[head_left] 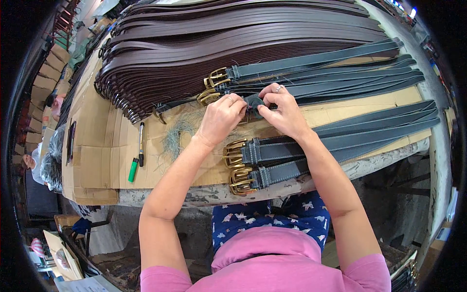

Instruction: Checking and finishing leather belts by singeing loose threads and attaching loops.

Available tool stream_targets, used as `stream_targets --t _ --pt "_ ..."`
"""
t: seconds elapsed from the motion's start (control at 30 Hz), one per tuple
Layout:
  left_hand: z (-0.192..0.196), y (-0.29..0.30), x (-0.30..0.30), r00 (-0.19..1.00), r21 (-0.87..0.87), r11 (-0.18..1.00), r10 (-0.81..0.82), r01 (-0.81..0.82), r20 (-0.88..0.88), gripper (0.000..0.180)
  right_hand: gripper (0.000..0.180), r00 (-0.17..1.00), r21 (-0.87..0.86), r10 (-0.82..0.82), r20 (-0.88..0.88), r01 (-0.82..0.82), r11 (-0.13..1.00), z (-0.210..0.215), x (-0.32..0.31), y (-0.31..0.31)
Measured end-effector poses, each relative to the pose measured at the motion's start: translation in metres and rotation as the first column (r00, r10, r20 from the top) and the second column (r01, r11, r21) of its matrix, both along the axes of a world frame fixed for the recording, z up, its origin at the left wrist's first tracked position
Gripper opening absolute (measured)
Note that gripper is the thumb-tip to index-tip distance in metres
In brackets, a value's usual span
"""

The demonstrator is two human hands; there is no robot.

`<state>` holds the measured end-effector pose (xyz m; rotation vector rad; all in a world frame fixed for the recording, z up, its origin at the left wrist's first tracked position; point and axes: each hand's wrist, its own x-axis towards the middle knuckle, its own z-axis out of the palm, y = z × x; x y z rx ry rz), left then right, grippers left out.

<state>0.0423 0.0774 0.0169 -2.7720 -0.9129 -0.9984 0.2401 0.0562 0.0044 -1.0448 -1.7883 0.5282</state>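
Observation:
My left hand [223, 117] is closed, its thumb and fingertips pinched beside a small dark rounded piece [253, 102]. My right hand [284, 113] pinches that piece from the other side; whether it is part of a belt I cannot tell. What the left fingertips hold is hidden. Behind the hands lie dark grey belts [311, 63] with pale edge stitching and brass buckles [217, 78], loose threads clinging near them. Nearer me, another group of grey belts [350, 127] lies with brass buckles [236, 153] toward the left, partly under my right forearm.
A large pile of dark brown belts [243, 31] fills the table's far side. Cardboard [97, 160] covers the tabletop. Left of my left forearm are a tuft of loose threads [175, 138], a black marker [141, 143] and a green marker [133, 170]. A person [34, 163] is at far left.

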Motion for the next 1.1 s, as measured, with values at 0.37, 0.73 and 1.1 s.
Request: stream_targets --t 0.37,0.73,1.1 --pt "-0.002 -0.001 0.001 0.989 -0.084 0.996 0.052 -0.04 0.138 0.014 0.018 1.0 0.001 0.008 -0.003 -0.008 1.0 0.0 0.002 0.0" --pt "-0.016 -0.008 -0.001 0.67 -0.595 0.804 0.44 0.003 0.598 0.01 0.021 0.998 -0.156 0.029 -0.058 -0.038 0.987 0.013 -0.019 0.009" --pt "-0.019 -0.007 -0.008 0.727 -0.584 0.812 0.398 0.005 0.559 0.011 0.023 0.974 -0.175 0.001 0.226 0.04 0.984 0.021 -0.03 0.021"
